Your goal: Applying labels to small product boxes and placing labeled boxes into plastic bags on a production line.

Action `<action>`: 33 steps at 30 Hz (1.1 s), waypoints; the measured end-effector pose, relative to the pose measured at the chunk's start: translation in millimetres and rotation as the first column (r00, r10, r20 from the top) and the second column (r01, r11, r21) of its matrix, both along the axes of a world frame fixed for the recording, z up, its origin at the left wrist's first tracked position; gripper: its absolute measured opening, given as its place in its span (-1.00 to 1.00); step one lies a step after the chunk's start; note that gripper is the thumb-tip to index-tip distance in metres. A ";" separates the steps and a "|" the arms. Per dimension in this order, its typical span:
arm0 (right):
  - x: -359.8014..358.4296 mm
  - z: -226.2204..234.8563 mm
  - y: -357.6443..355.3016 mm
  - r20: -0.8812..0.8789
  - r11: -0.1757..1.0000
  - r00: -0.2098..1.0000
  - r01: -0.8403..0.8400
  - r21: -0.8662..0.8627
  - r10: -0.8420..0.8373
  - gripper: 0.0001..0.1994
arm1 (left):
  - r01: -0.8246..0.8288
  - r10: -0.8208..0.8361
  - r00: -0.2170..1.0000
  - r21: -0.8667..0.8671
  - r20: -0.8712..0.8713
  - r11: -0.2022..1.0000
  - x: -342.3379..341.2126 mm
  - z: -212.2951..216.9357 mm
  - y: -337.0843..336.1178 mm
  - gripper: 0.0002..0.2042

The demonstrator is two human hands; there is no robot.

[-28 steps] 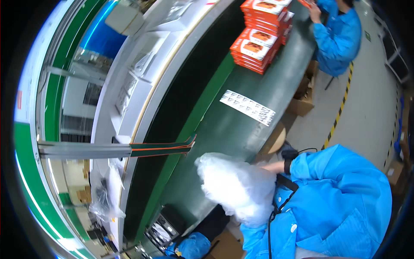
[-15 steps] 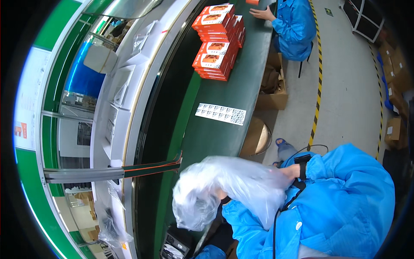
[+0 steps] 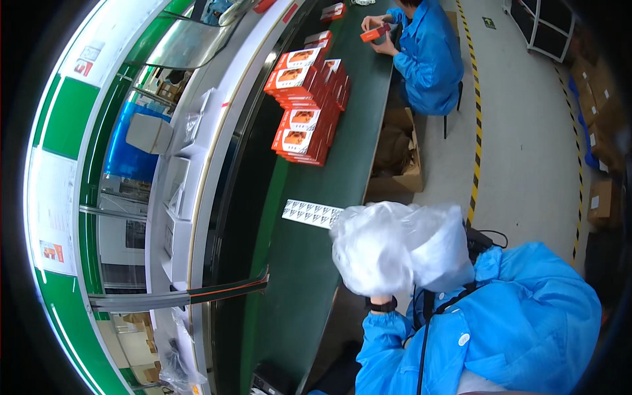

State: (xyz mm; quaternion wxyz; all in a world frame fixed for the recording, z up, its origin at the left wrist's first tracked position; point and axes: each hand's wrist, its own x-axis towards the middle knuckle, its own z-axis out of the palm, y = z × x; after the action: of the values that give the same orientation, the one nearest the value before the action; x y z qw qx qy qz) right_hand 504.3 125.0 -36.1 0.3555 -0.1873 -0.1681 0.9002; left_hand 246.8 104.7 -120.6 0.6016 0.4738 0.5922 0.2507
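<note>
A bunched, cloudy-clear plastic bag (image 3: 401, 247) is held up in front of my blue sleeves, over the right edge of the green work surface (image 3: 296, 296). My left hand (image 3: 388, 301) meets the bag from below; only the wrist with a dark band shows, the fingers being wrapped in or hidden by the film. The bag's right end covers my right hand, closed on it as far as the bag's hang shows. A white sheet of printed stickers (image 3: 308, 213) lies flat just left of the bag, its right end covered by it.
Red boxes (image 3: 299, 141) stand stacked farther along the surface. Beyond them a seated co-worker (image 3: 428, 59) in blue holds a red box (image 3: 374, 33). A metal arm (image 3: 224, 293) juts in from the left. An open carton (image 3: 401, 178) stands beside the surface.
Both my hands have lifted the bag up and to the right, and it is bunched tighter. My view has shifted, showing more of the co-worker, whose hands now hold a red box.
</note>
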 end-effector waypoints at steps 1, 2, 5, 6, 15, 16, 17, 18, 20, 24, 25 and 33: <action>15.4 -2.3 0.5 -0.025 0.999 1.000 0.015 -0.043 -0.017 -0.57 | 0.031 -0.031 1.000 -0.013 0.001 0.999 19.7 1.9 9.6 -0.60; 32.7 -5.3 2.7 -0.043 0.996 0.998 0.034 -0.083 -0.037 -0.57 | 0.037 -0.037 0.999 -0.019 0.001 0.999 36.5 -3.0 13.8 -0.60; 94.9 -6.6 14.7 -0.060 0.981 0.992 0.102 -0.164 -0.113 -0.57 | 0.079 -0.079 0.997 -0.032 0.001 0.996 91.2 1.0 34.4 -0.61; 109.2 -6.5 19.1 -0.069 0.974 0.988 0.121 -0.189 -0.136 -0.57 | 0.094 -0.094 0.996 -0.038 -0.002 0.995 106.1 1.2 42.6 -0.61; 176.9 -15.3 48.1 -0.155 0.899 0.954 0.177 -0.401 -0.258 -0.57 | 0.169 -0.172 0.985 -0.085 -0.025 0.982 196.1 -9.9 89.3 -0.62; 180.5 -16.7 50.3 -0.158 0.885 0.949 0.183 -0.428 -0.272 -0.57 | 0.168 -0.171 0.985 -0.089 -0.030 0.982 199.6 -11.5 96.0 -0.62; 184.2 -16.8 52.5 -0.162 0.872 0.944 0.188 -0.452 -0.287 -0.57 | 0.161 -0.165 0.986 -0.092 -0.032 0.983 201.8 -16.7 99.3 -0.63; 186.8 -19.6 57.2 -0.158 0.859 0.942 0.189 -0.475 -0.295 -0.57 | 0.159 -0.163 0.986 -0.099 -0.033 0.982 205.3 -20.8 104.7 -0.63; 194.1 -23.8 68.4 -0.147 0.833 0.938 0.196 -0.518 -0.313 -0.57 | 0.151 -0.156 0.987 -0.107 -0.042 0.983 210.7 -29.8 123.1 -0.63; 232.2 -48.8 92.6 -0.003 0.808 0.944 0.281 -0.519 -0.330 -0.59 | 0.143 -0.150 0.987 -0.106 -0.065 0.984 226.4 -64.6 178.2 -0.64; 245.7 -58.3 99.1 0.108 0.787 0.924 0.371 -0.494 -0.368 -0.61 | 0.137 -0.144 0.987 -0.106 -0.067 0.985 228.8 -80.7 191.7 -0.64; 288.2 -109.1 151.5 0.437 0.631 0.827 0.556 -0.541 -0.354 -0.69 | 0.173 -0.187 0.928 -0.070 -0.321 0.982 263.6 -266.5 362.6 -0.65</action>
State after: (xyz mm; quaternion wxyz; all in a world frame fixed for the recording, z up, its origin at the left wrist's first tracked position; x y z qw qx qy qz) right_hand 792.5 276.5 -145.1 0.4574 -0.4641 0.1568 0.7422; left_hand 510.4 467.3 -387.1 0.5251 0.5489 0.6426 0.1006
